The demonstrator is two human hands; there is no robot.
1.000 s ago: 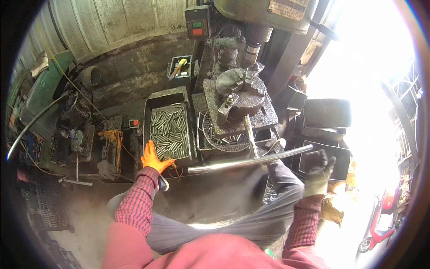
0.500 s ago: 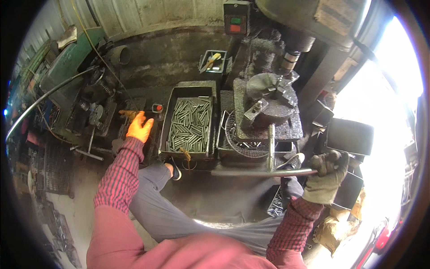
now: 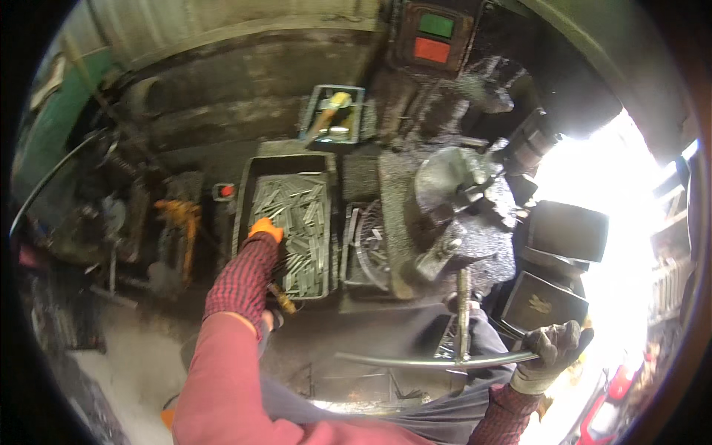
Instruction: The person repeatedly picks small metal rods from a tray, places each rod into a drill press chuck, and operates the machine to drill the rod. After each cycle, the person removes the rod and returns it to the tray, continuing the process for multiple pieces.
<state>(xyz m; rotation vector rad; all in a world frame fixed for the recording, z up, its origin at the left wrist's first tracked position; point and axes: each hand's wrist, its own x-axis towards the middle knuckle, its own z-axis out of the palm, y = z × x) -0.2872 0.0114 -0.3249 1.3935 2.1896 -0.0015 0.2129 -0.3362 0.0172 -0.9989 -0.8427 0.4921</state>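
Note:
My left hand (image 3: pixel 267 229), in an orange glove, is down on the short metal rods (image 3: pixel 300 256) heaped in a dark rectangular tray (image 3: pixel 334 222). Its fingers look curled together, and whatever they grip is hidden. On the right, my right hand (image 3: pixel 550 356), in a dark grey glove, is wrapped round the end of a long metal bar handle (image 3: pixel 423 363). That bar crosses a threaded shaft (image 3: pixel 463 308) running to the machine table. Above it sits a round chuck-like fixture (image 3: pixel 449 182) with jaws; whether a rod is in it I cannot make out.
A switch box (image 3: pixel 432 37) with green and red buttons is above. Behind the rod tray stands a small bin (image 3: pixel 308 111) with a yellow-ended brush. A mesh basket (image 3: pixel 371 256) lies between tray and machine. Dark bins (image 3: pixel 567 230) stand at the right; an orange glove (image 3: pixel 178 211) lies left.
My left hand has moved right, from beside the tray onto the rods. My right hand stays on the bar handle. The whole view has shifted and come closer to the machine.

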